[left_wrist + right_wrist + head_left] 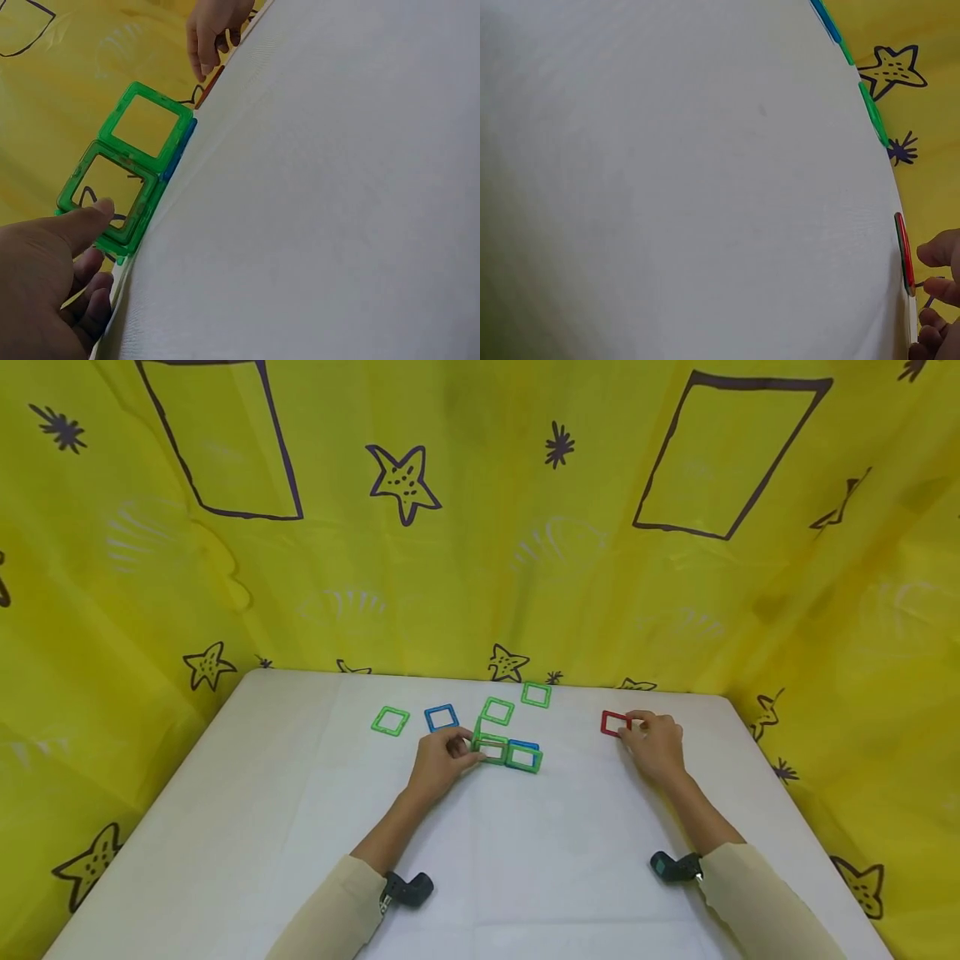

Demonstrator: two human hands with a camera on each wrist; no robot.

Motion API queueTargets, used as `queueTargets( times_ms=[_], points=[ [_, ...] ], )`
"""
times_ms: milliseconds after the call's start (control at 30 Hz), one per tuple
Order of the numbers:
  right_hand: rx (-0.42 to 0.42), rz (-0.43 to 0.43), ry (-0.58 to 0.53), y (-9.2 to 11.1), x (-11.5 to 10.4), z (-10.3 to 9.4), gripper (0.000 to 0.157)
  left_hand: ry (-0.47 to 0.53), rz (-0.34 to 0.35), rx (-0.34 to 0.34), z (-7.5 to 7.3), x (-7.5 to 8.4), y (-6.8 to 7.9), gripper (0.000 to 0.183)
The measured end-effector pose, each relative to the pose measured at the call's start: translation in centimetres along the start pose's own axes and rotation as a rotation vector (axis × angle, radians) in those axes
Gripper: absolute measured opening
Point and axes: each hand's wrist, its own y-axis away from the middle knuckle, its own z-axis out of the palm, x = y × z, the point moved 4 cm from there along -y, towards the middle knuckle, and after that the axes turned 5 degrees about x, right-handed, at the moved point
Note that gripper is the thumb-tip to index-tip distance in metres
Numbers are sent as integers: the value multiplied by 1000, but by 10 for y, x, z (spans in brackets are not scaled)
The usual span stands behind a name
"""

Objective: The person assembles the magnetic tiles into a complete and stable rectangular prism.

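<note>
Joined frames (507,755) on table (525,860), loose frames (536,705) behind, curtain (480,560) beyond

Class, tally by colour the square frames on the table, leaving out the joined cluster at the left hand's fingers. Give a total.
Green frames: 3
Blue frame: 1
Red frame: 1
Total: 5

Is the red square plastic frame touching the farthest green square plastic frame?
Apart. The head view shows white tabletop plainly separating the red frame from the farthest green frame.
</note>
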Motion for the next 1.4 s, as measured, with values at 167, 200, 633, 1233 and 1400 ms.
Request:
queueTargets(
  times_ms=[167, 200, 633, 1233, 1400],
  points=[
    [-40, 34, 34, -2, 7, 2, 54, -19, -73, 28, 1, 0, 3, 32],
    [-49, 35, 43, -3, 8, 2, 55, -30, -84, 33, 2, 0, 3, 33],
    [-59, 62, 54, -4, 9, 6, 48, -330, -123, 89, 12, 15, 5, 29],
    [-109, 62, 39, -6, 7, 3, 49, -339, -120, 81, 13, 20, 2, 21],
    [-88, 83, -55, -4, 9, 3, 50, -329, -116, 74, 13, 18, 1, 17]
  ],
)
